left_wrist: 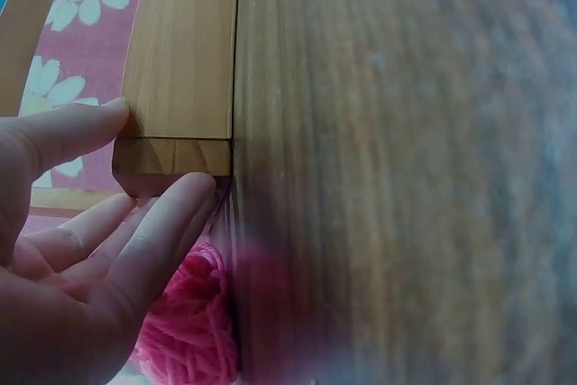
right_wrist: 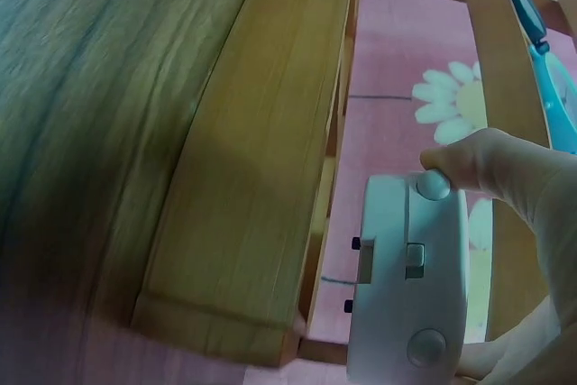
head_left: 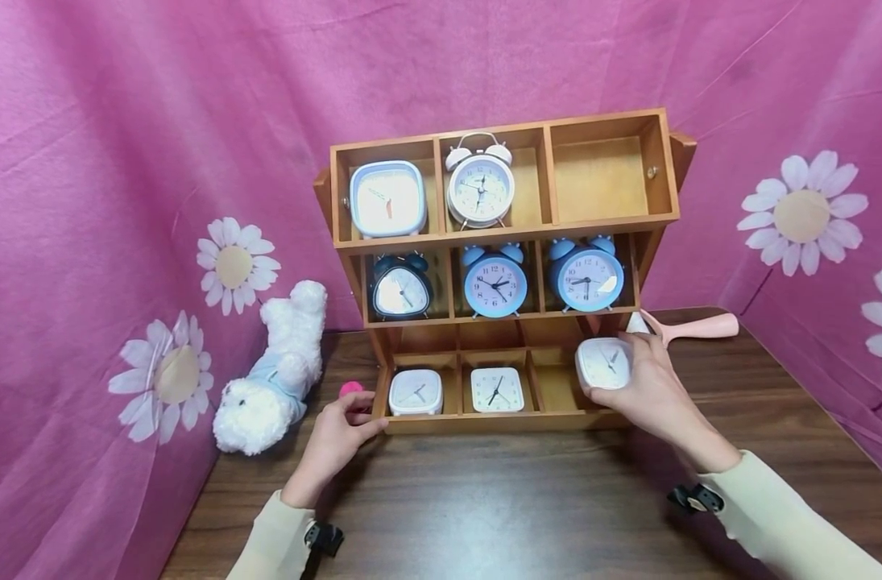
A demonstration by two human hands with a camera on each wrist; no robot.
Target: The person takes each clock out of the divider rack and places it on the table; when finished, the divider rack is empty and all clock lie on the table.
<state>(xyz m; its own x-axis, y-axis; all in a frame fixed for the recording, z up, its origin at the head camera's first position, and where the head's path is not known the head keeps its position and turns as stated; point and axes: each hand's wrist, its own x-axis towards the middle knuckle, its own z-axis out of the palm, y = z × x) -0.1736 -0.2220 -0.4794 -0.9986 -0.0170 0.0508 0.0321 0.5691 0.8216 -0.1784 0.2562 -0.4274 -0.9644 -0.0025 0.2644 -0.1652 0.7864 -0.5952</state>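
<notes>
We pinch a white clock [head_left: 602,364] between the thumb and fingers of our right hand [head_left: 654,387], at the right end of the bottom row of the wooden shelf [head_left: 506,423]. Its nearly square face points towards the tabletop's [head_left: 484,491] front edge (its narrow side runs lengthwise roughly along the front board). Our left hand [head_left: 339,431], thumb and fingers apart, touches the shelf's lower left corner beside pink yarn [left_wrist: 194,322].

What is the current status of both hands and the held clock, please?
Right hand gripping white clock at bottom-right compartment of wooden shelf. Left hand touching shelf's bottom-left corner. No obstruction visible between clock and compartment.
</notes>
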